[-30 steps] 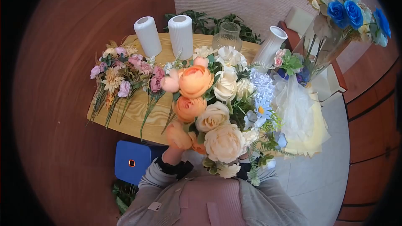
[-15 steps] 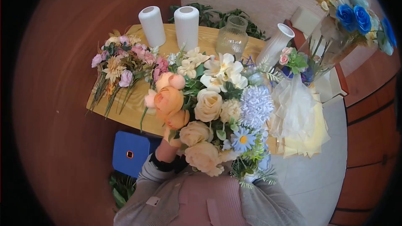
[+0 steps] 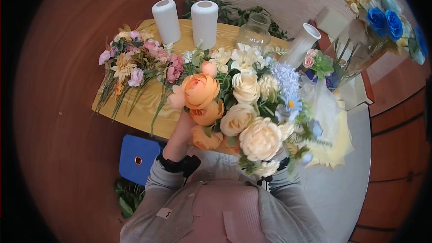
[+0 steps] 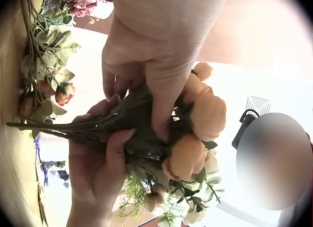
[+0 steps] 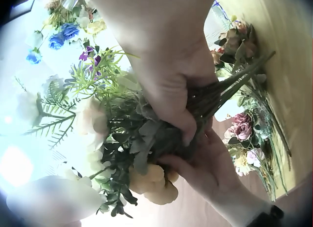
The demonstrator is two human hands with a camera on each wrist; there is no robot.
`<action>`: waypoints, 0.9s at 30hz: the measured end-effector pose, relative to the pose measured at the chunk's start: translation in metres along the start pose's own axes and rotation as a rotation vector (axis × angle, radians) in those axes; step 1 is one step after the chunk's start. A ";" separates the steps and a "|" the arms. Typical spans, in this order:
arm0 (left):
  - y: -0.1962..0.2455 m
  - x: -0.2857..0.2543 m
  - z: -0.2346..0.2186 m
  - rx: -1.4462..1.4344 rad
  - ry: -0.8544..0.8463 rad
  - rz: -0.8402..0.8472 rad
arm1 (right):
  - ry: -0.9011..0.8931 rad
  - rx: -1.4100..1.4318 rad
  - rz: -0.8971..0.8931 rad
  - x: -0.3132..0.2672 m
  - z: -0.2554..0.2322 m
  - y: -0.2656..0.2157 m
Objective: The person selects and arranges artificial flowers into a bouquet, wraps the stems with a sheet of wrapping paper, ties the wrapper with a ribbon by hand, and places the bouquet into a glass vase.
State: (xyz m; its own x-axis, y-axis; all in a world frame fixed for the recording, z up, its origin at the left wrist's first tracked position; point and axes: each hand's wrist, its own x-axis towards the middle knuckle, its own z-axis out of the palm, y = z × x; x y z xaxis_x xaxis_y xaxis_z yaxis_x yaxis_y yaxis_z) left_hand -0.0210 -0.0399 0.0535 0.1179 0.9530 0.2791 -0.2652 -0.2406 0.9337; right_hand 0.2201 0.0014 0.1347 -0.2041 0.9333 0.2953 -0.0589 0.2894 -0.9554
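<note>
A large bouquet of artificial flowers (image 3: 238, 119), with orange, cream and pale blue blooms, is held upright in front of my body. My left hand (image 4: 146, 50) grips its bundled green stems (image 4: 98, 123) just under the orange blooms (image 4: 208, 117). From the other side my right hand (image 5: 164, 75) also wraps round the stems, its thumb lying across the leaves. The bare stem ends (image 5: 244, 77) stick out below both hands. In the head view the blooms cover most of both hands.
On the wooden table (image 3: 130, 119) lie several pink and yellow flower stems (image 3: 123, 67) at left. Two white vases (image 3: 204, 24), a glass vase (image 3: 254, 31) and another white vase (image 3: 302, 45) stand behind. White wrapping (image 3: 321, 112) lies right; a blue box (image 3: 138, 159) sits below.
The bouquet turned and tilted left, then swung back right, with the orange blooms rising toward the table. Both hands stayed with it. The view of the table shifted slightly.
</note>
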 end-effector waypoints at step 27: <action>0.038 0.026 0.069 -0.075 0.544 0.434 | -0.131 -0.092 -0.008 0.016 0.005 0.010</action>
State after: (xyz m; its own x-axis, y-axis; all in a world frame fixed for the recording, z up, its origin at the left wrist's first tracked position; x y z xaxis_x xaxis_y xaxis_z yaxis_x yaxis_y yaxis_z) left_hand 0.0377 -0.0370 0.1116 -0.5046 0.7352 0.4526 -0.2479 -0.6256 0.7397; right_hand 0.2110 0.0178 0.1294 -0.3305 0.8969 0.2940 0.0275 0.3205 -0.9469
